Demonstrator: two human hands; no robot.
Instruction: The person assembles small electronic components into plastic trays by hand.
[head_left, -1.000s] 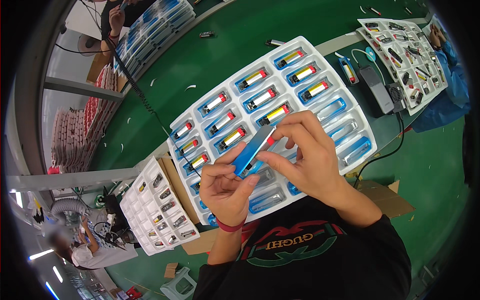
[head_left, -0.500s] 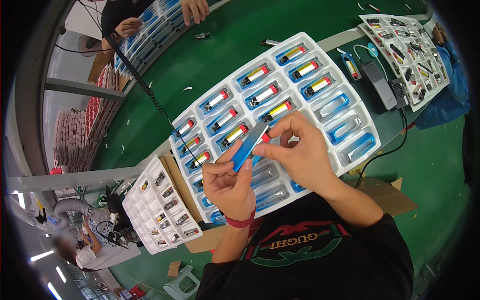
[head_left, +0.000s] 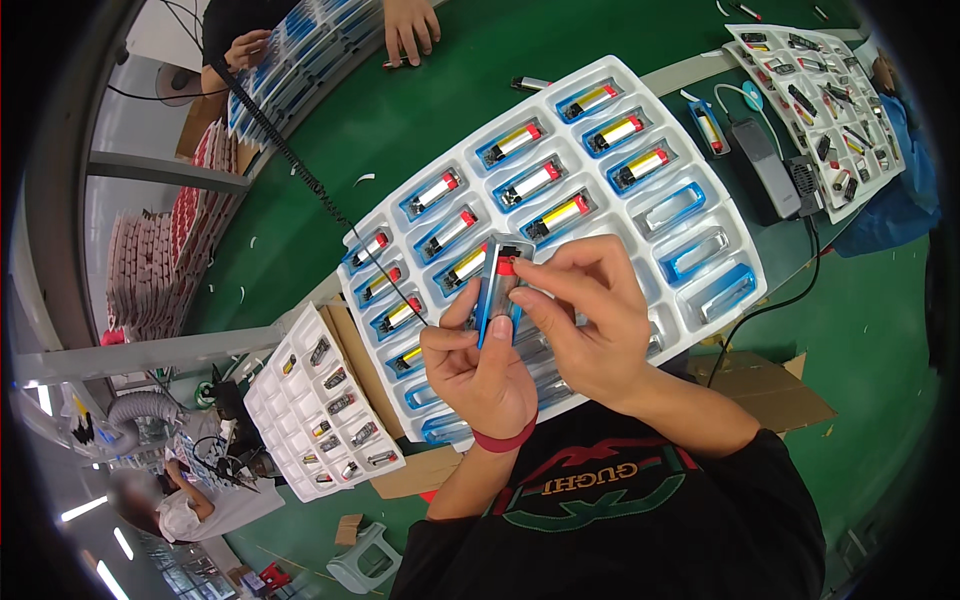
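Above a white moulded tray (head_left: 692,168), my left hand (head_left: 487,392) grips a blue casing (head_left: 485,303) upright between thumb and fingers. A red-ended battery assembly (head_left: 507,266) with a dark top shows in the casing's open side. My right hand (head_left: 600,335) pinches at that red end with thumb and forefinger, its other fingers curled. Many tray pockets hold clear-and-blue casings with batteries in them, such as the yellow-and-red battery (head_left: 560,219) just beyond my hands. At the tray's right, several casings (head_left: 725,290) hold no battery. My hands hide part of the near pockets.
A smaller white tray (head_left: 275,400) of parts is at left. At right lie a grey box-shaped device (head_left: 760,165) with cables, a lone casing (head_left: 706,128) and another parts tray (head_left: 838,205). A coiled black cord (head_left: 290,165) crosses the tray. A co-worker's hands (head_left: 408,28) are across the green table.
The casing has turned from slanting, blue face up, to nearly upright with its open side showing. My right fingers have shifted to the battery's red end. The co-worker's hand has moved right.
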